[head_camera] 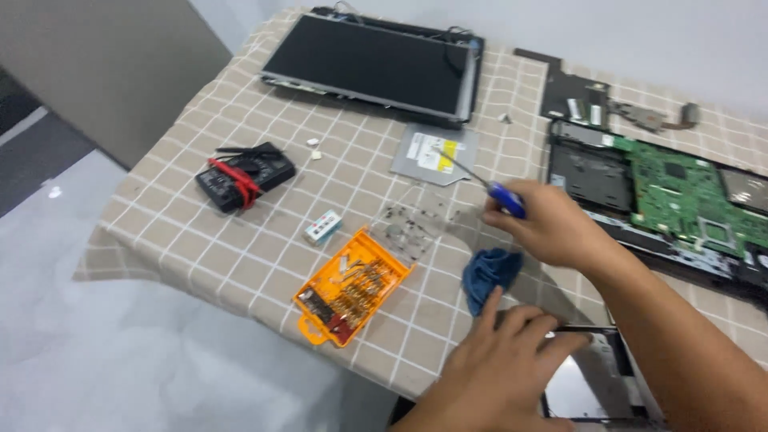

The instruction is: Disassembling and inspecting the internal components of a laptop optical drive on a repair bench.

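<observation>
My right hand (552,228) is clenched around a screwdriver (488,188) with a blue handle; the thin shaft runs up and to the left, and its tip hovers over the grey disc drive (424,152). My left hand (500,364) lies flat and released, fingers spread, at the near edge of the desk (240,240), with one fingertip touching a crumpled blue cloth (488,272). Its palm partly covers a dark flat part (592,384) that overhangs the near edge.

The desk carries a beige cloth with a white grid. An orange bit case (352,292) lies open just left of the blue cloth, close to the near edge. Its clear lid (416,228) holds loose screws and lies between the case and the disc drive. A small white and teal box (322,226) lies just beyond the case. A black meter (244,176) with red leads lies well to the left, near the left edge. A detached screen panel (372,64) occupies the far edge. An opened laptop base (640,200) with a green circuit board (688,196) fills the right side, just beyond my right wrist.

Open room remains on the cloth between the meter, the small box and the screen panel. The floor (120,336) lies beyond the left and near edges.
</observation>
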